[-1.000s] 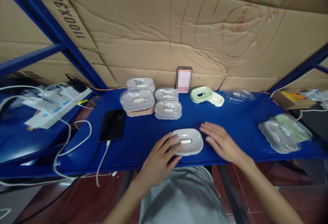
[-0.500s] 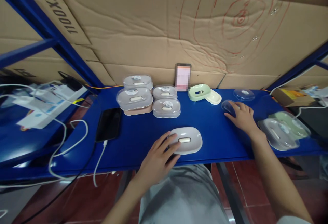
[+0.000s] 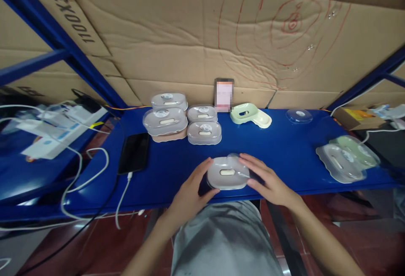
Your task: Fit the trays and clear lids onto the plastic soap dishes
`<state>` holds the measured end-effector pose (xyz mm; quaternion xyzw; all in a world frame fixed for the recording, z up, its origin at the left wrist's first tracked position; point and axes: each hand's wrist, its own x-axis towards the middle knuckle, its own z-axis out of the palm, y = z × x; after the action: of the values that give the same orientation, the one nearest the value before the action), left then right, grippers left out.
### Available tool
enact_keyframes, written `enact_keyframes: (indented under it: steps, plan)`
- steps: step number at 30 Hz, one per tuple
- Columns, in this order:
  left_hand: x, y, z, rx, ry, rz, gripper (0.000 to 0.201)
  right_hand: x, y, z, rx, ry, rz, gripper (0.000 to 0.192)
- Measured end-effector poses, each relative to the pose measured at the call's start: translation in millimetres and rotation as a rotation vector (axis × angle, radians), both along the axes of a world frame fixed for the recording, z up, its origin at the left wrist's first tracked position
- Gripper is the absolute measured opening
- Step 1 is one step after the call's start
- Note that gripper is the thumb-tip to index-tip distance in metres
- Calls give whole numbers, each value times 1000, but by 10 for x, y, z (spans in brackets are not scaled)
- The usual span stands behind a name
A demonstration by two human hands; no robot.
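A grey oval soap dish (image 3: pixel 218 175) with a white oblong piece in its middle rests near the front edge of the blue table. My left hand (image 3: pixel 191 191) is curved round its left end, fingertips at the far rim and thumb at the near rim. Over the right part of the dish, a clear plastic lid (image 3: pixel 233 157) is tilted. My right hand (image 3: pixel 271 184) holds that lid by its right end, between fingers and thumb. Where the lid meets the dish is hard to make out.
Lidded soap dishes (image 3: pixel 204 132) stand in a group at back left; two more (image 3: pixel 341 162) lie at right. A green soap dish (image 3: pixel 243 118) and a clear lid (image 3: pixel 299 116) sit at the back. A phone (image 3: pixel 134 153) with a cable lies left.
My right hand has brought the clear lid from the right side of the table to the grey dish. My left hand has spread round the dish's left end.
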<state>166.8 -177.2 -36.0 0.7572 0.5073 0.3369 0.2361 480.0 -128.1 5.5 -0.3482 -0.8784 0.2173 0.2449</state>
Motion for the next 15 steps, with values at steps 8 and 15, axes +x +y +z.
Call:
enact_keyframes:
  steps: [8, 15]
  plan:
    - [-27, 17, 26, -8, -40, -22, 82, -486, 43, 31, 318, -253, 162, 62]
    - [-47, 32, 11, 1, -41, -67, 77, -503, -42, -51, 428, -347, 128, 67]
